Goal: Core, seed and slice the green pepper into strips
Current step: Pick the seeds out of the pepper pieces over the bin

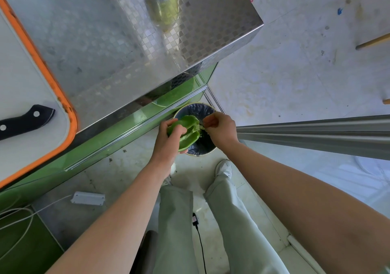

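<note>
Both arms are stretched down, away from the desk (pixel 105 41), and here's why: the green pepper (pixel 190 129) is held right over the waste bin (pixel 196 104) on the floor, so whatever comes loose drops straight into the dark liner. The left grip (pixel 166 138) curls around the pepper from the outside, fingers wrapped on the skin, and turns the opened, hollow side up and towards the other hand. That gives clear access to the inside. The right grip (pixel 221 129) is closed to a pinch at the pepper's far edge, fingertips on a pale clump of pith and seeds (pixel 201 127). Whether that clump is already torn free I can't tell.

By my reading this is the seeding step, with the pepper already opened and no strips cut yet.

Up on the desk the cutting board (pixel 21 73) with its orange rim waits, and the black-handled knife (pixel 25 119) lies flat on it, well apart from both hands. Sensible, since pulling seeds needs fingers, not a blade. A yellowish bottle (pixel 162 3) stands further back, too blurred to name.

Next, I'd expect the pepper to go back to the board for slicing. One risk is seeds missing the bin and landing on the floor.
</note>
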The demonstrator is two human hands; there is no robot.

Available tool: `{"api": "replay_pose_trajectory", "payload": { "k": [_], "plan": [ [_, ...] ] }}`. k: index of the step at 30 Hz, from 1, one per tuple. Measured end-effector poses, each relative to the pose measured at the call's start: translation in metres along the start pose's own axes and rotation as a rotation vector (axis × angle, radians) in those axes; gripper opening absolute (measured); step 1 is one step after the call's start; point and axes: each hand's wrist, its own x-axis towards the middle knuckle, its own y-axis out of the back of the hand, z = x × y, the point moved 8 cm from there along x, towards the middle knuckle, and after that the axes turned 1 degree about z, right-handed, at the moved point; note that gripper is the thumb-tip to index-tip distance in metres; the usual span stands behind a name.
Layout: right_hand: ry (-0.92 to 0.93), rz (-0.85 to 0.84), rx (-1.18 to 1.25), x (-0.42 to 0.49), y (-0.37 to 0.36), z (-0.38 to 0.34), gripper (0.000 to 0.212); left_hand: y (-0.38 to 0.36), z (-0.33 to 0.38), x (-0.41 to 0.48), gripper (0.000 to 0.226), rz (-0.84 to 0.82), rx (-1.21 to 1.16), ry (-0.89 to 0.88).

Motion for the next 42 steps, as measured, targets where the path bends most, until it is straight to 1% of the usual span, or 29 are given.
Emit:
{"api": "replay_pose_trajectory", "payload": {
  "k": [2, 4, 6, 8, 10, 11, 13, 15, 18, 22, 24, 27, 29, 31, 34, 35, 36, 37, 39, 40, 42],
  "plan": [
    [0.027, -0.002, 0.046, -0.002, 0.000, -0.005, 0.021, -0.001, -0.003, 0.002, 0.030, 0.000, -0.086, 0.032],
    [0.118, 0.013, 0.048, -0.007, -0.001, -0.013, 0.007, -0.003, -0.004, 0.004, 0.048, 0.008, -0.135, 0.066],
    [0.184, 0.002, -0.011, -0.012, -0.005, -0.019, 0.016, -0.006, -0.004, 0.005, 0.059, 0.012, -0.125, 0.080],
    [0.191, -0.040, -0.079, -0.012, -0.012, -0.023, 0.028, -0.009, -0.004, 0.005, 0.056, -0.014, -0.094, 0.076],
    [0.160, -0.109, -0.121, -0.011, -0.018, -0.025, 0.043, -0.014, -0.003, 0.004, 0.049, -0.065, -0.050, 0.065],
    [0.136, -0.148, -0.133, -0.009, -0.020, -0.024, 0.047, -0.016, -0.002, 0.004, 0.050, -0.085, -0.027, 0.064],
    [0.095, -0.229, -0.179, -0.006, -0.025, -0.021, 0.046, -0.016, -0.002, 0.003, 0.057, -0.086, 0.006, 0.075],
    [0.087, -0.279, -0.221, -0.002, -0.028, -0.019, 0.046, -0.013, -0.003, 0.001, 0.058, -0.073, 0.038, 0.084],
    [0.095, -0.279, -0.260, 0.001, -0.027, -0.017, 0.045, -0.009, -0.005, -0.001, 0.057, -0.058, 0.066, 0.094],
    [0.141, -0.273, -0.351, -0.001, -0.027, -0.017, 0.028, -0.009, -0.006, -0.003, 0.059, -0.034, 0.102, 0.118],
    [0.164, -0.258, -0.392, -0.004, -0.025, -0.019, 0.035, -0.008, -0.006, -0.003, 0.058, -0.019, 0.101, 0.134],
    [0.213, -0.245, -0.448, -0.008, -0.025, -0.024, 0.043, -0.008, -0.006, -0.003, 0.045, -0.013, 0.109, 0.139],
    [0.226, -0.233, -0.469, -0.010, -0.028, -0.025, 0.042, -0.008, -0.005, -0.003, 0.037, -0.009, 0.116, 0.137],
    [0.217, -0.208, -0.479, -0.011, -0.030, -0.026, 0.041, -0.008, -0.003, -0.003, 0.035, -0.003, 0.114, 0.138],
    [0.174, -0.230, -0.435, -0.012, -0.033, -0.025, 0.034, -0.009, -0.002, -0.003, 0.036, 0.011, 0.110, 0.123],
    [0.182, -0.257, -0.406, -0.013, -0.035, -0.026, 0.028, -0.010, -0.002, -0.002, 0.037, 0.012, 0.110, 0.124],
    [0.167, -0.269, -0.345, -0.012, -0.036, -0.026, 0.017, -0.011, -0.002, -0.002, 0.038, 0.009, 0.111, 0.124],
    [0.163, -0.250, -0.255, -0.012, -0.033, -0.028, 0.006, -0.012, -0.002, -0.002, 0.041, 0.008, 0.118, 0.120],
    [0.116, -0.136, -0.067, -0.011, -0.022, -0.025, 0.026, -0.012, -0.001, -0.002, 0.052, 0.031, 0.153, 0.106],
    [0.100, -0.084, -0.013, -0.010, -0.017, -0.023, 0.029, -0.010, 0.000, -0.002, 0.055, 0.052, 0.160, 0.103],
    [0.095, -0.032, 0.008, -0.010, -0.010, -0.018, 0.020, -0.007, 0.000, 0.000, 0.050, 0.092, 0.131, 0.108]
  ]
}}
